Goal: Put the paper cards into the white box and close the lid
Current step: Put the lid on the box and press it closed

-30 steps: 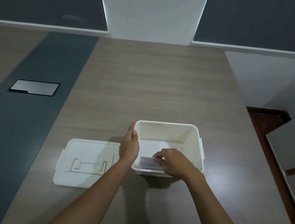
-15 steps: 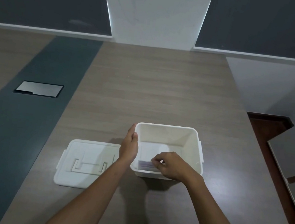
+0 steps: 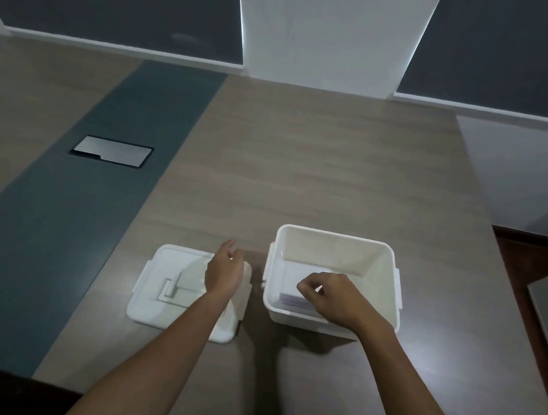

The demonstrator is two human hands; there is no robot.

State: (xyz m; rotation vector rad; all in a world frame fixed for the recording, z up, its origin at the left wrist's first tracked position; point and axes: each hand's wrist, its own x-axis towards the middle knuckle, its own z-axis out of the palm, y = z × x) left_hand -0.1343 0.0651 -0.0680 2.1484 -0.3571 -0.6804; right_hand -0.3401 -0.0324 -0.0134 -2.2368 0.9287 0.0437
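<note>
The open white box (image 3: pixel 337 241) stands on the wooden table right of centre. A stack of paper cards (image 3: pixel 290 299) lies inside it against the near wall. My right hand (image 3: pixel 330 295) hovers just over the cards inside the box, its fingers curled; whether it still pinches a card is unclear. The white lid (image 3: pixel 165 297) lies flat on the table left of the box, handle side up. My left hand (image 3: pixel 225 270) hangs over the lid's right part, fingers loosely apart, holding nothing.
A metal cable hatch (image 3: pixel 112 151) is set in the dark grey strip (image 3: pixel 55 232) on the left. The table's right edge (image 3: pixel 509 305) drops to a dark floor. A wall with a white column stands behind the table.
My left hand has let go of the box's left rim and moved left over the lid. My right hand stays inside the box above the cards.
</note>
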